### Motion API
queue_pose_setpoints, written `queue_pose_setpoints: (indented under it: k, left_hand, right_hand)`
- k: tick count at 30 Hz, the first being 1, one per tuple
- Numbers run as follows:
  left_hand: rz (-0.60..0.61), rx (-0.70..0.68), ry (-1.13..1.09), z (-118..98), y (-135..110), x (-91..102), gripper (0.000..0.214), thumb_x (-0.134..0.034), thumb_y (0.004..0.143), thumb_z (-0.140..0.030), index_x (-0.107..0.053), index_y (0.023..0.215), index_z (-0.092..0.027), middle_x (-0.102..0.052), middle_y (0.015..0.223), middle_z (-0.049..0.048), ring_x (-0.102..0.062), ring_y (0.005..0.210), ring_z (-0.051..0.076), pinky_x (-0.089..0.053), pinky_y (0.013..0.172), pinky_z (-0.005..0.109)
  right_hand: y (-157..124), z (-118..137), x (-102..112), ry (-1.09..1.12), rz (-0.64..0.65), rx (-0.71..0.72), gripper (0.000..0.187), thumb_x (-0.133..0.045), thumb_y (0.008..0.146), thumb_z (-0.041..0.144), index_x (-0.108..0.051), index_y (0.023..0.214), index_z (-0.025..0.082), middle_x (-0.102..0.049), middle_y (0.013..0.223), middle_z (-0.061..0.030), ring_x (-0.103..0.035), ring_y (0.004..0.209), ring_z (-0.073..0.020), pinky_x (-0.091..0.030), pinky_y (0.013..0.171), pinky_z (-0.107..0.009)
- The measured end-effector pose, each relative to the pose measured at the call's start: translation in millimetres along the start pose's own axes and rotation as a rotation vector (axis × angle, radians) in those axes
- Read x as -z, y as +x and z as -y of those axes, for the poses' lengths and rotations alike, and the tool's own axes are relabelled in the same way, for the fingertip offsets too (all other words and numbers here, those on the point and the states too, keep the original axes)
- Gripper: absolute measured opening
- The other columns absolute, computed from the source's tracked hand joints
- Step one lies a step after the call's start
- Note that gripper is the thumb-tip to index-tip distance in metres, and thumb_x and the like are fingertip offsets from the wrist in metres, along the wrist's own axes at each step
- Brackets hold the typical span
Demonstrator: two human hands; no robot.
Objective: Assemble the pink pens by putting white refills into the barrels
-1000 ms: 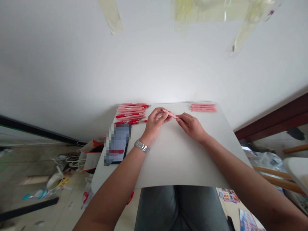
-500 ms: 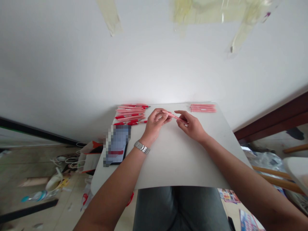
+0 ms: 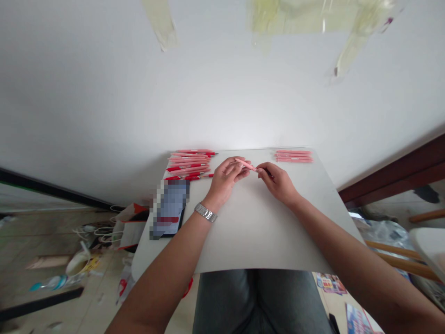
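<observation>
Centre frame, just above the table [image 3: 257,232]: one pink pen [image 3: 247,165] is held in the air between both hands, slanting down from upper left to lower right.

Left hand [image 3: 224,178]: fingers curled, thumb and fingertips pinching the upper part of the barrel. Watch [image 3: 205,211] on that wrist.

Right hand [image 3: 278,182]: thumb and forefinger pinched on the lower end of the pen, other fingers folded under. Too small to tell which part of the pen sits in that pinch.

Step in hand, as I judge it: work on the pen's end, with the left hand steadying and the right hand acting. Any twist or pull there calls for a firm left-hand hold and a fine pinch kept in line with the barrel.

Around:
- Pile [image 3: 189,163] of red and pink pens left of the hands.
- Neat pink row [image 3: 294,156] at the table's upper right.
- Phone [image 3: 170,206] at the table's left edge.
</observation>
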State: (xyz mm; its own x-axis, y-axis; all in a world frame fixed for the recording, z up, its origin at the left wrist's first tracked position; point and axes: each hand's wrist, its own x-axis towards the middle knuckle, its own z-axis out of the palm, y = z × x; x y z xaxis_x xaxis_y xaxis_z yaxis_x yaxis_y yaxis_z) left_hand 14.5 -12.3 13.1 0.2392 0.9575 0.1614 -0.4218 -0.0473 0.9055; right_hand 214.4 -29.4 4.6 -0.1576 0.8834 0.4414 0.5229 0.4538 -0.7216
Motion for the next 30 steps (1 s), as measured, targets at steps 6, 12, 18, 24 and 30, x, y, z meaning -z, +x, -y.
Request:
queue_pose_setpoints:
  k: [6, 12, 18, 24, 30]
  left_hand:
    - [0.004, -0.01, 0.04, 0.2, 0.2, 2.9, 0.031, -0.076, 0.092, -0.047, -0.07, 0.111, -0.023, -0.077, 0.116, 0.0108, -0.073, 0.113, 0.023, -0.06, 0.096, 0.036]
    - [-0.02, -0.02, 0.03, 1.2, 1.3, 4.0, 0.032, -0.077, 0.091, -0.048, -0.069, 0.11, -0.024, -0.078, 0.115, 0.0101, -0.074, 0.11, 0.022, -0.059, 0.096, 0.036]
    - [-0.016, -0.019, -0.01, 3.9, 2.2, 4.4, 0.035, -0.078, 0.091, -0.048, -0.069, 0.112, -0.023, -0.078, 0.117, 0.0114, -0.074, 0.112, 0.023, -0.058, 0.1, 0.039]
    - [-0.013, -0.014, -0.031, 4.6, 2.7, 5.7, 0.034, -0.078, 0.091, -0.045, -0.069, 0.113, -0.02, -0.078, 0.116, 0.0118, -0.075, 0.112, 0.024, -0.058, 0.103, 0.041]
    - [-0.011, -0.001, -0.035, 4.1, 2.3, 5.7, 0.03, -0.077, 0.092, -0.043, -0.071, 0.111, -0.02, -0.08, 0.113, 0.0112, -0.076, 0.11, 0.023, -0.059, 0.101, 0.038]
  right_hand:
    - [-2.0, 1.5, -1.0, 0.052, -0.014, -0.028, 0.027, -0.055, 0.104, 0.048, -0.063, 0.113, 0.024, -0.069, 0.089, -0.004, -0.06, 0.073, -0.0168, -0.048, 0.069, -0.031]
    - [-2.1, -3.9, -2.3, 0.1, -0.038, -0.028, 0.027, -0.071, 0.092, 0.04, -0.055, 0.109, 0.025, -0.066, 0.091, -0.0011, -0.06, 0.071, -0.0153, -0.049, 0.066, -0.03]
    - [-1.2, -1.8, -0.3, 0.027, -0.033, -0.044, 0.023, -0.064, 0.099, 0.045, -0.062, 0.099, 0.022, -0.066, 0.082, -0.0022, -0.056, 0.069, -0.0157, -0.046, 0.066, -0.03]
    - [-0.9, 0.4, 0.2, 0.013, 0.002, -0.045, 0.035, -0.054, 0.105, 0.053, -0.067, 0.1, 0.021, -0.069, 0.086, -0.005, -0.056, 0.071, -0.0165, -0.044, 0.069, -0.031]
    - [-1.3, -0.9, 2.2, 0.008, 0.049, -0.043, 0.038, -0.045, 0.109, 0.049, -0.068, 0.098, 0.021, -0.065, 0.08, -0.002, -0.055, 0.07, -0.0159, -0.043, 0.071, -0.029]
